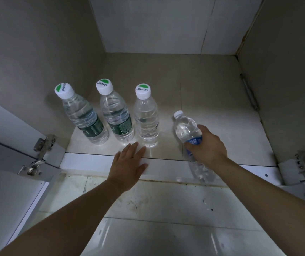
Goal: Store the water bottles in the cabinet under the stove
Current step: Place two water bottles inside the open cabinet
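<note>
Left hand (129, 163) lies flat, fingers spread, on the cabinet floor's (212, 93) front edge; right hand (208, 145) grips a tilted blue-labelled bottle (186, 129) beside three upright bottles (115, 115).

Three bottles stand in a row just past my left hand (129, 163). Each white cap has a green patch and the word "Cestbon": the left cap (64, 91), the middle cap (104, 86) and the right cap (143, 91). My right hand (208, 145) covers most of a blue label (194, 141); I cannot read its tiny white letters.
</note>
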A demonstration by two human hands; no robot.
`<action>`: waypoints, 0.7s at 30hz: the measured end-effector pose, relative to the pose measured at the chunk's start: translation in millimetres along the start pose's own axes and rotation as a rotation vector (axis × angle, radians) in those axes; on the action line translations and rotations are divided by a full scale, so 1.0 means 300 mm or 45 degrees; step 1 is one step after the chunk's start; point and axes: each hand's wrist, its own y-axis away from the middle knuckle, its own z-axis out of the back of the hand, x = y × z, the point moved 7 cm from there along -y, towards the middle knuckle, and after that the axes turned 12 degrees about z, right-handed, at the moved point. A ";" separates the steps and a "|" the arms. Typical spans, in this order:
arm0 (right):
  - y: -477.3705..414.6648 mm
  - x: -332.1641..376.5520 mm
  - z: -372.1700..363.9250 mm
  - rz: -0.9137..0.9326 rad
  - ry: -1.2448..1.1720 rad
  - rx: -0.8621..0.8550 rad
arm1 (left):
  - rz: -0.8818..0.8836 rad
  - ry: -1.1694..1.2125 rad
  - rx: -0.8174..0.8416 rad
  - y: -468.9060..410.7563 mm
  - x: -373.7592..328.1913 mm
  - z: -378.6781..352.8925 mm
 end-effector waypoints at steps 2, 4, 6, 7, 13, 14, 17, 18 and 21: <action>0.004 0.050 0.025 0.101 -0.105 -0.076 | 0.006 0.007 -0.007 -0.001 0.002 0.003; 0.001 0.111 0.048 0.217 -0.219 -0.157 | 0.015 0.012 -0.011 -0.002 0.004 0.006; -0.007 0.166 0.065 0.317 -0.327 -0.226 | 0.016 0.017 -0.023 0.000 0.006 0.006; -0.011 0.186 0.071 0.352 -0.386 -0.256 | 0.017 0.019 -0.033 0.000 0.007 0.007; -0.011 0.186 0.054 0.427 -0.683 -0.350 | 0.007 -0.023 -0.058 -0.002 0.009 0.005; -0.008 0.175 0.049 0.415 -0.705 -0.357 | 0.008 -0.022 -0.058 -0.002 0.010 0.006; -0.002 0.146 0.050 0.406 -0.754 -0.379 | 0.007 -0.021 -0.051 -0.004 0.006 0.009; -0.001 0.137 0.051 0.409 -0.759 -0.381 | 0.008 -0.020 -0.049 -0.002 0.003 0.012; 0.023 0.119 0.041 0.439 -0.732 -0.356 | 0.016 -0.035 -0.027 0.003 -0.005 0.021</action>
